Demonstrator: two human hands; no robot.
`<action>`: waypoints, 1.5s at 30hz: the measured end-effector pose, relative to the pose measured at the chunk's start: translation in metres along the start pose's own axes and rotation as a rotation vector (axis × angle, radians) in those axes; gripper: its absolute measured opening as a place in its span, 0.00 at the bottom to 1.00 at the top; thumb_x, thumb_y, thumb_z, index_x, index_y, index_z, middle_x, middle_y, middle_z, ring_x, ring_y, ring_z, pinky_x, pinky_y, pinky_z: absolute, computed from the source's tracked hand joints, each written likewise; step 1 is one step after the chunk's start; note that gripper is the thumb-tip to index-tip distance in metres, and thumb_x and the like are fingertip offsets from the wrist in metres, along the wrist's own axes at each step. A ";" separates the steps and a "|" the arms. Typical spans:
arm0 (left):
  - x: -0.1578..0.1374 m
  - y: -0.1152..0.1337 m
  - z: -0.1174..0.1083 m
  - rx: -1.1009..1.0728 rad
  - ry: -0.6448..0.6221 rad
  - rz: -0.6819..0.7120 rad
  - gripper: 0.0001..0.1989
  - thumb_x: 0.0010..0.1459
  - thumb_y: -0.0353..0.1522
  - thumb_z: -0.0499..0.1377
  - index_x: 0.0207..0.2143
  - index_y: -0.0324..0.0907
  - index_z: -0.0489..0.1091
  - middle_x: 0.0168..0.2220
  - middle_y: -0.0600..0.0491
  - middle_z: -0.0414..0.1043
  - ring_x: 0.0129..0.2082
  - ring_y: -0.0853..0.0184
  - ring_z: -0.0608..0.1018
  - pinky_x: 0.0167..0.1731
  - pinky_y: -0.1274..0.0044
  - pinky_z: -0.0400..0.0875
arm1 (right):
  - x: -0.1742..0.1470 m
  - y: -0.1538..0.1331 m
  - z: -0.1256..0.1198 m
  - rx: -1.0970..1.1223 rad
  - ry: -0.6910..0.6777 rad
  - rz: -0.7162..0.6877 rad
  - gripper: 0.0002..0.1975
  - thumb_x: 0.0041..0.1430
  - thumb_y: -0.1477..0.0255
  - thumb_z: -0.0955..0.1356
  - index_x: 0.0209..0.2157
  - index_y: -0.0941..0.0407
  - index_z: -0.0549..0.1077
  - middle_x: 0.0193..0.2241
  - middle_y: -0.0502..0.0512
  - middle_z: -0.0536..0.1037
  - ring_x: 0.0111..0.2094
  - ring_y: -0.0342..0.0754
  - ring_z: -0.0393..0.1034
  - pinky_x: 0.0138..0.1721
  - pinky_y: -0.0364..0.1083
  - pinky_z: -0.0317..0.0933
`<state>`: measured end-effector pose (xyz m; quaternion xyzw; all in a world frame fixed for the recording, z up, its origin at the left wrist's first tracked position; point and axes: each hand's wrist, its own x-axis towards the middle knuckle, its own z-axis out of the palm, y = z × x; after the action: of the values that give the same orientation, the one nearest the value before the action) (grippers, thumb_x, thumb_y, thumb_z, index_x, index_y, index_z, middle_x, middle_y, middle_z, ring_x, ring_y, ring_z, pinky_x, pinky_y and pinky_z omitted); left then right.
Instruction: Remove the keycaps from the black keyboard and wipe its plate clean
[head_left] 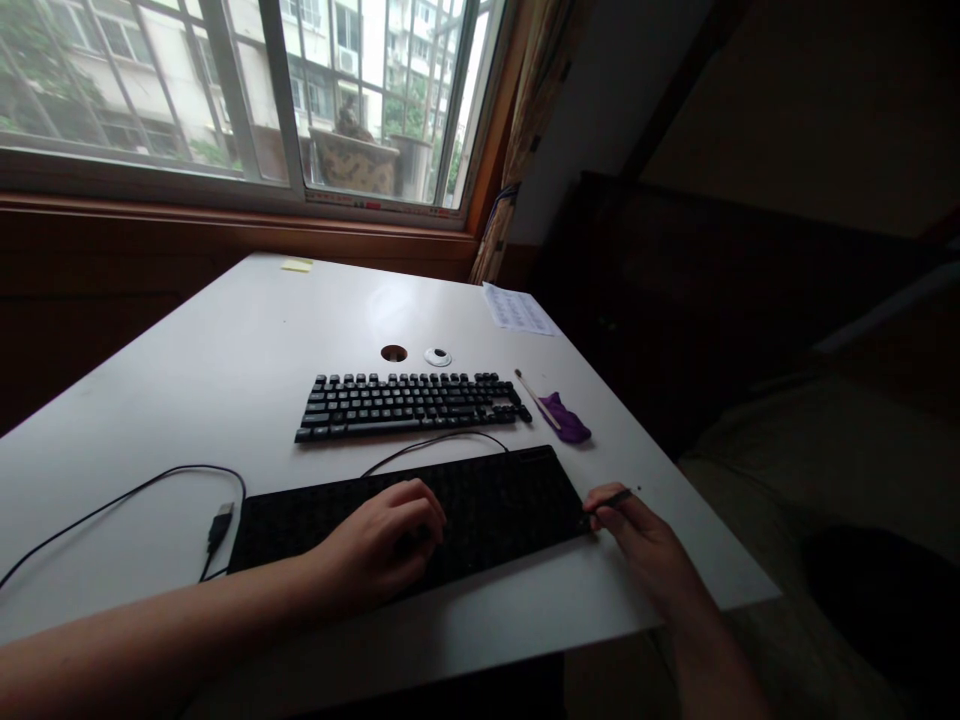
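Note:
A black keyboard base lies near the front of the desk, its surface too dark to show detail. My left hand rests over its middle, fingers curled inward; whatever they hold, if anything, is hidden. At the base's right end, my right hand pinches a slim dark tool whose kind I cannot make out. Behind the base, black keycaps are laid out in keyboard order.
A black cable with a USB plug lies left of the base. On the right are a toothbrush and a purple cloth. Farther back are a round hole, a white ring-shaped cover, printed paper and yellow notes.

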<state>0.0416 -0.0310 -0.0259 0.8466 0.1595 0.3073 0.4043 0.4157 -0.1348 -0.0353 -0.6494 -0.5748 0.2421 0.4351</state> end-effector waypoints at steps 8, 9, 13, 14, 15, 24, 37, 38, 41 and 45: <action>0.000 0.002 0.000 0.005 -0.008 0.003 0.10 0.55 0.20 0.56 0.37 0.41 0.69 0.43 0.48 0.72 0.43 0.64 0.76 0.41 0.75 0.73 | 0.002 0.005 0.012 -0.096 0.034 0.016 0.14 0.61 0.56 0.70 0.32 0.53 0.75 0.31 0.53 0.75 0.35 0.51 0.69 0.40 0.49 0.62; -0.001 0.001 0.000 0.010 -0.007 0.004 0.11 0.54 0.20 0.56 0.37 0.41 0.69 0.42 0.48 0.72 0.43 0.64 0.76 0.41 0.75 0.73 | 0.001 0.008 0.013 -0.072 0.058 0.012 0.15 0.61 0.56 0.70 0.31 0.53 0.75 0.31 0.53 0.75 0.34 0.51 0.68 0.38 0.49 0.62; -0.001 0.001 0.000 0.030 -0.012 0.010 0.10 0.55 0.20 0.56 0.37 0.41 0.69 0.42 0.48 0.72 0.43 0.63 0.76 0.41 0.75 0.73 | 0.000 0.014 0.017 0.057 0.157 -0.002 0.13 0.62 0.58 0.71 0.30 0.53 0.73 0.27 0.50 0.72 0.30 0.48 0.66 0.34 0.47 0.61; -0.001 0.001 0.000 0.034 -0.014 0.013 0.10 0.55 0.20 0.56 0.37 0.41 0.69 0.42 0.48 0.72 0.43 0.63 0.76 0.41 0.75 0.73 | -0.001 0.014 0.017 0.077 0.173 -0.013 0.13 0.63 0.59 0.70 0.30 0.53 0.73 0.26 0.50 0.71 0.30 0.48 0.66 0.34 0.47 0.61; -0.001 0.001 0.000 0.039 -0.013 0.015 0.10 0.55 0.20 0.56 0.37 0.41 0.69 0.42 0.48 0.72 0.43 0.63 0.76 0.42 0.75 0.73 | -0.001 0.014 0.017 0.093 0.183 -0.023 0.13 0.63 0.59 0.70 0.30 0.53 0.73 0.26 0.50 0.71 0.31 0.48 0.66 0.34 0.46 0.61; -0.002 -0.006 0.008 0.152 -0.061 0.057 0.14 0.54 0.19 0.56 0.40 0.43 0.71 0.47 0.50 0.75 0.47 0.62 0.76 0.46 0.72 0.73 | -0.001 0.015 0.022 0.512 0.424 0.188 0.17 0.51 0.55 0.78 0.32 0.52 0.76 0.27 0.47 0.74 0.27 0.42 0.66 0.29 0.41 0.64; 0.000 0.001 0.001 0.068 -0.008 -0.002 0.12 0.60 0.23 0.56 0.45 0.41 0.71 0.45 0.47 0.75 0.45 0.62 0.77 0.44 0.72 0.74 | 0.012 -0.050 0.082 0.530 0.097 -0.027 0.10 0.64 0.62 0.71 0.33 0.53 0.74 0.31 0.50 0.72 0.30 0.45 0.65 0.34 0.45 0.60; 0.001 0.003 -0.001 0.044 -0.003 -0.035 0.10 0.62 0.25 0.56 0.45 0.41 0.71 0.44 0.47 0.75 0.43 0.62 0.77 0.43 0.73 0.74 | 0.013 -0.058 0.093 0.537 0.081 -0.053 0.10 0.65 0.62 0.70 0.33 0.53 0.74 0.30 0.50 0.72 0.31 0.46 0.65 0.35 0.46 0.60; 0.003 0.005 -0.008 -0.041 0.022 -0.151 0.07 0.66 0.30 0.57 0.45 0.42 0.72 0.43 0.49 0.76 0.42 0.62 0.78 0.44 0.72 0.74 | 0.014 -0.078 0.121 0.560 0.058 -0.126 0.10 0.66 0.62 0.70 0.33 0.52 0.75 0.31 0.50 0.72 0.34 0.47 0.64 0.37 0.47 0.58; 0.004 0.002 -0.011 -0.265 0.061 -0.272 0.11 0.67 0.36 0.59 0.48 0.41 0.71 0.44 0.48 0.78 0.44 0.62 0.79 0.45 0.71 0.74 | 0.017 -0.094 0.144 0.630 -0.050 -0.179 0.09 0.65 0.62 0.71 0.34 0.51 0.77 0.32 0.50 0.73 0.35 0.48 0.66 0.38 0.47 0.58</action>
<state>0.0373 -0.0235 -0.0172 0.7467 0.2426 0.2940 0.5451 0.2515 -0.0813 -0.0257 -0.4235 -0.5369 0.3849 0.6198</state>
